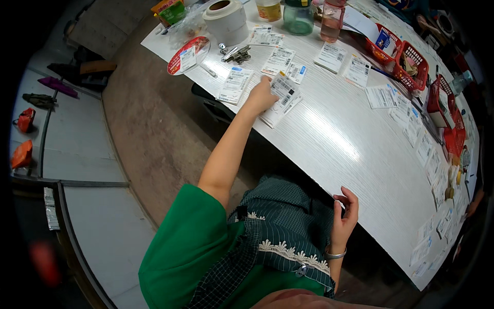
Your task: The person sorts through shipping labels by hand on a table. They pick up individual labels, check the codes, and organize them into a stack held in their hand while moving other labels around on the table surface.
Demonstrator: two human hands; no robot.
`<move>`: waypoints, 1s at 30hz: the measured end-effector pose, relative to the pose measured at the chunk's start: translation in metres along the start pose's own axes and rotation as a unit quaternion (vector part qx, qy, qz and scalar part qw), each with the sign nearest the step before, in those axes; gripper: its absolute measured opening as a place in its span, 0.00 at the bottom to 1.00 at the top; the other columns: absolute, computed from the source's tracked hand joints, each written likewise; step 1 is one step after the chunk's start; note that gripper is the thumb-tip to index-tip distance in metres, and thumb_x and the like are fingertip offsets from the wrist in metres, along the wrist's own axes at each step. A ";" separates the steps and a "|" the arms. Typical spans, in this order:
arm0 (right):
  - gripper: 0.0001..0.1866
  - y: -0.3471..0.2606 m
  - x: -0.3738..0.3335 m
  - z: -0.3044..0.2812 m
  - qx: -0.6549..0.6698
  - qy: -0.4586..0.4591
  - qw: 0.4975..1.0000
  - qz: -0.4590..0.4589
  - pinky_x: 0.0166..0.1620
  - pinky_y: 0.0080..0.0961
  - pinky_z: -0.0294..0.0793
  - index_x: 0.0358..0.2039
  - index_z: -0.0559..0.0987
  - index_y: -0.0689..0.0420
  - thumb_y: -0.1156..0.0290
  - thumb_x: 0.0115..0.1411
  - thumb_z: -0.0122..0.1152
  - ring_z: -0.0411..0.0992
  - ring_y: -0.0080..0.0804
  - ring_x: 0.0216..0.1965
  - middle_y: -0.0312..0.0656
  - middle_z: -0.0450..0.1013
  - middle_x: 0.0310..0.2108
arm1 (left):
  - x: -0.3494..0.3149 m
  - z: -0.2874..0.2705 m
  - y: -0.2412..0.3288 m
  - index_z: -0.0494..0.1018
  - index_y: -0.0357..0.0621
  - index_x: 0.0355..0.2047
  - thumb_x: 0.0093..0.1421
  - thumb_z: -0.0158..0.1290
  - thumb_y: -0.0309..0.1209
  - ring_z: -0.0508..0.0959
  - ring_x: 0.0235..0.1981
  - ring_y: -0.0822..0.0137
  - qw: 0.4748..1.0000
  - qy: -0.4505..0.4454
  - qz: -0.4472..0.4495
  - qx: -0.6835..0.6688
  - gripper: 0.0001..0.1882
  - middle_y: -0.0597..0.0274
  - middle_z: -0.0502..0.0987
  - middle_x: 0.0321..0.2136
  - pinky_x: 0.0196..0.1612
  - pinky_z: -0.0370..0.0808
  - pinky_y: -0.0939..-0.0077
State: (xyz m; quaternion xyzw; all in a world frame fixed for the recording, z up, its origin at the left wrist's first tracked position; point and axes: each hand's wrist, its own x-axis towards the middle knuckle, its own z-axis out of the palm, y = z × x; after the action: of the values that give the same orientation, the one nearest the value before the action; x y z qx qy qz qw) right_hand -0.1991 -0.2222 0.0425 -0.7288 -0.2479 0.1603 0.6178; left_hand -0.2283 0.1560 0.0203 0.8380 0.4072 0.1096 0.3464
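Note:
My left hand (262, 95) reaches over the table's near left edge, its fingers closed on a white printed label card (284, 88) with a barcode. Beneath that card lie more white cards (274, 117) in a loose pile. Left of the hand sits a stack of printed labels (235, 85); just beyond it are further labels (278, 60) and a blue-marked one (296, 72). My right hand (347, 216) rests by the front edge of the table, fingers loosely bent and apart, holding nothing. A bracelet circles that wrist.
On the white table (329, 134), a large white roll (225, 21), metal clips (236, 53) and a red round fan (189, 55) stand or lie far left. A green jar (298, 18) and pink bottle (332, 21) are behind. Red baskets (411, 67) and rows of labels (406, 118) line the right.

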 end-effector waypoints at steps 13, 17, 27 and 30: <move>0.15 -0.012 0.030 0.042 -0.039 -0.082 0.996 -0.014 0.43 0.24 0.70 0.42 0.70 0.63 0.83 0.51 0.51 0.71 0.30 0.36 0.44 0.68 0.41 | -0.096 0.018 0.062 0.63 0.39 0.31 0.47 0.47 0.22 0.74 0.29 0.53 0.932 -0.024 0.273 0.238 0.09 0.54 0.71 0.27 0.33 0.72 0.63; 0.15 -0.009 0.034 0.040 -0.045 -0.059 0.997 -0.013 0.43 0.24 0.69 0.42 0.70 0.63 0.82 0.52 0.51 0.71 0.29 0.36 0.44 0.68 0.41 | -0.059 -0.034 0.020 0.62 0.35 0.46 0.51 0.49 0.26 0.71 0.43 0.51 0.980 -0.018 0.169 0.103 0.20 0.47 0.69 0.43 0.46 0.68 0.64; 0.15 0.008 0.031 0.022 -0.074 -0.045 0.995 0.054 0.43 0.22 0.68 0.43 0.70 0.63 0.81 0.54 0.50 0.70 0.27 0.37 0.42 0.68 0.41 | 0.077 -0.159 -0.179 0.64 0.33 0.44 0.49 0.49 0.20 0.75 0.35 0.65 0.939 0.042 -0.103 -0.326 0.19 0.53 0.74 0.36 0.38 0.72 0.73; 0.15 0.001 0.034 0.031 -0.064 -0.056 0.995 0.047 0.44 0.22 0.68 0.44 0.70 0.63 0.81 0.54 0.50 0.70 0.27 0.37 0.42 0.68 0.42 | 0.090 -0.146 -0.202 0.65 0.33 0.43 0.49 0.52 0.23 0.75 0.36 0.61 0.969 0.077 -0.114 -0.205 0.19 0.52 0.74 0.36 0.40 0.72 0.71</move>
State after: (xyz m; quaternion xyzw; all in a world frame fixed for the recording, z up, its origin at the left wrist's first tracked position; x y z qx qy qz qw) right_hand -0.1873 -0.1778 0.0379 -0.7678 -0.2570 0.2137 0.5466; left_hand -0.3612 0.3829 -0.0162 0.6860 0.4942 0.2153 0.4887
